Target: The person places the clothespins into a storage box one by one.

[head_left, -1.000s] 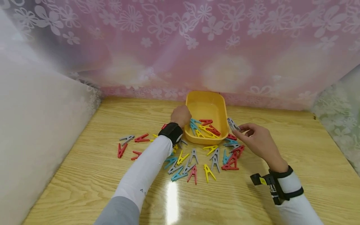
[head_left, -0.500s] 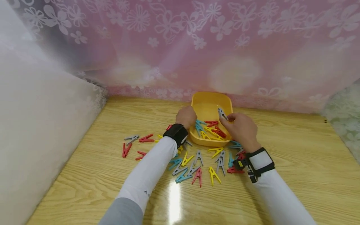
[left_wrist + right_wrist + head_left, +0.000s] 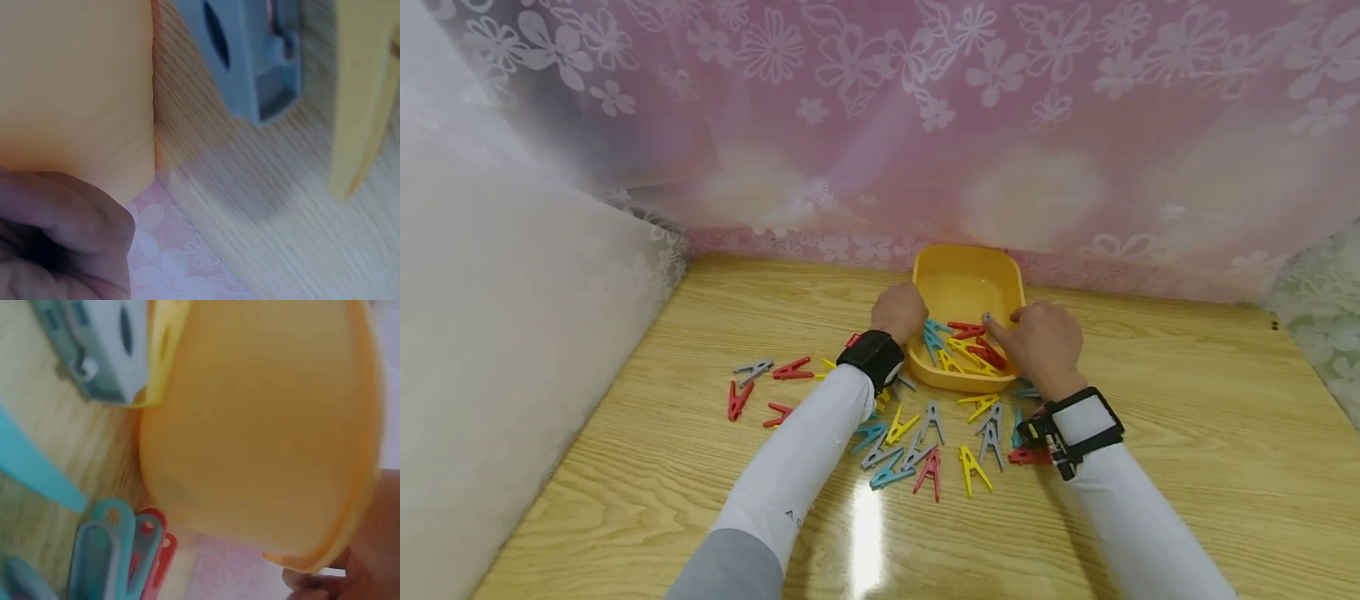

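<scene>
An orange plastic tub point(image 3: 967, 381) stands against the flowered cloth, with red, yellow and blue clothespins point(image 3: 953, 360) in its near end. My left hand point(image 3: 899, 312) grips the tub's left rim; its curled fingers point(image 3: 75, 212) show beside the tub wall in the left wrist view. Over the right rim is my right hand point(image 3: 1047, 343), thumb reaching inside and apart from the index finger. A small grey bit of a clothespin point(image 3: 987, 317) shows at the thumb tip, the rest hidden. In the right wrist view, the right fingers point(image 3: 306, 587) appear just past the rim.
Loose clothespins in red, yellow, blue and grey lie scattered on the wooden table point(image 3: 625, 483) before the tub, including a yellow clothespin point(image 3: 974, 471) and a red clothespin point(image 3: 737, 400). A pink flowered cloth point(image 3: 850, 167) hangs behind; a white wall point(image 3: 512, 292) rises at left.
My right hand has carried a grey clothespin leftward from beside the tub to over it, then lowered slightly, its thumb and finger parting. My left hand stays on the rim.
</scene>
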Available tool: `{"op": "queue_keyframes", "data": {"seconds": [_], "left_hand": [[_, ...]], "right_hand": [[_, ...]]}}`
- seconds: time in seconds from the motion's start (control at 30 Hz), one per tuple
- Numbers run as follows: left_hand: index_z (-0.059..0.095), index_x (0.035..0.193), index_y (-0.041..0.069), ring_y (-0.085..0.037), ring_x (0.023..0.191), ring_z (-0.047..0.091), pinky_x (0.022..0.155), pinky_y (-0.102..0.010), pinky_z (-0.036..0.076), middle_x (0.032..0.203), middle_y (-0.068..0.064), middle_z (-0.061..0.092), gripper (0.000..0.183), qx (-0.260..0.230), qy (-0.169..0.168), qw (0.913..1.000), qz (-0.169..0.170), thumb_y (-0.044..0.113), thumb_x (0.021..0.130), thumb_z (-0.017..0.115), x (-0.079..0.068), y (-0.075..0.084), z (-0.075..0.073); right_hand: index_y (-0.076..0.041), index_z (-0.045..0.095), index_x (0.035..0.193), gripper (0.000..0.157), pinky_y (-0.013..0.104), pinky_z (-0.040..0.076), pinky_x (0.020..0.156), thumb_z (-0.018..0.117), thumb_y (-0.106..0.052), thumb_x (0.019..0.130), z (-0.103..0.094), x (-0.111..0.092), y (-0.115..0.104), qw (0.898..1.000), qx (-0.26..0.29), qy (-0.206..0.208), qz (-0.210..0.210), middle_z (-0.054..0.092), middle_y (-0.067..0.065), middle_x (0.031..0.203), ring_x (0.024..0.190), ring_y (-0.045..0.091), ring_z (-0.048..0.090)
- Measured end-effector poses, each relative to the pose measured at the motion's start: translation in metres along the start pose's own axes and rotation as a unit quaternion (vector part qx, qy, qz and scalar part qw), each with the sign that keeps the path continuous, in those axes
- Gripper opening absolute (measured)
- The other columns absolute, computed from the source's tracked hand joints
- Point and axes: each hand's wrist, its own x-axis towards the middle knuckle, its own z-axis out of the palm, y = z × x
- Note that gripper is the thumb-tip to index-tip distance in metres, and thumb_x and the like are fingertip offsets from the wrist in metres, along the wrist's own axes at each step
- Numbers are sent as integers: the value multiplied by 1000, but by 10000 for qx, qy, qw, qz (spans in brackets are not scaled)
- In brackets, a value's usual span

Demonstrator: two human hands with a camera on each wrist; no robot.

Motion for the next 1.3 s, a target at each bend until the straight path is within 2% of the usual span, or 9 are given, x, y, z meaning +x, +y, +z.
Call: {"op": "queue_keyframes", "data": {"seconds": [0.07, 0.2, 0.33, 0.5, 0.7, 0.87, 1.07, 1.17, 1.3], "left_hand": [[66, 93, 4, -19, 68, 59, 57, -30, 49, 81, -7, 61, 19, 10, 2, 10000, -17, 18, 96, 53, 0, 1, 1], [66, 94, 4, -19, 68, 58, 57, -30, 49, 82, -7, 61, 19, 16, 6, 10000, -23, 18, 96, 53, 0, 1, 2], [65, 94, 4, -20, 70, 60, 59, -31, 51, 83, -8, 62, 19, 32, 20, 10000, 9, 18, 96, 53, 0, 1, 1], [66, 90, 4, -21, 74, 60, 62, -32, 51, 85, -8, 62, 20, 135, 3, 9999, 41, 18, 96, 53, 1, -3, -1], [65, 86, 4, -20, 71, 60, 59, -31, 50, 82, -8, 62, 20, 124, -24, 9999, 56, 16, 96, 52, 4, -6, 1], [66, 87, 4, -21, 70, 60, 59, -31, 50, 81, -8, 62, 21, 112, -29, 9999, 13, 17, 96, 52, 3, -5, 2], [66, 90, 3, -22, 73, 61, 62, -32, 51, 83, -9, 63, 21, 169, -26, 9998, 56, 17, 97, 52, 2, -2, 1], [66, 90, 3, -22, 73, 61, 62, -33, 51, 83, -9, 63, 22, 143, -22, 9999, 65, 17, 97, 51, 1, 0, 0], [66, 90, 2, -23, 73, 61, 62, -33, 51, 83, -10, 62, 22, 130, 7, 9999, 83, 16, 97, 51, 1, 3, 0]], "right_hand": [[2, 74, 86, 51, 36, 42, 47, 60, -47, 90, -3, -3, 2, 9998, 156, -144, 41, 58, 15, 72, 63, 30, 55], [2, 72, 104, 43, 37, 44, 52, 56, -38, 94, -9, -9, 7, 9961, 836, -279, 90, 60, 18, 92, 73, 30, 55], [-5, 68, 109, 37, 33, 36, 46, 51, -35, 97, -16, -15, 20, 9883, 1500, -40, 291, 57, 11, 91, 63, 25, 49], [-4, 66, 112, 36, 34, 39, 52, 47, -32, 98, -20, -24, 45, 9845, 1727, 76, 309, 58, 12, 98, 71, 25, 51], [1, 67, 110, 32, 38, 41, 63, 50, -23, 98, -17, -40, 70, 9822, 1853, -269, -145, 57, 17, 103, 77, 27, 52], [-1, 67, 112, 25, 33, 39, 56, 54, -16, 97, -14, -56, 86, 9773, 1853, -781, -667, 54, 16, 108, 69, 21, 47], [-7, 69, 106, 21, 31, 44, 65, 60, 1, 89, -15, -76, 99, 9603, 1903, -1369, -1513, 53, 8, 107, 80, 18, 48], [-10, 71, 102, 23, 35, 46, 72, 63, 5, 86, -13, -83, 102, 9530, 1923, -1381, -1889, 54, 4, 106, 89, 20, 50], [-14, 72, 100, 25, 43, 44, 78, 69, 3, 81, -9, -88, 102, 9535, 1619, -1132, -2278, 55, 3, 104, 94, 24, 50]]}}
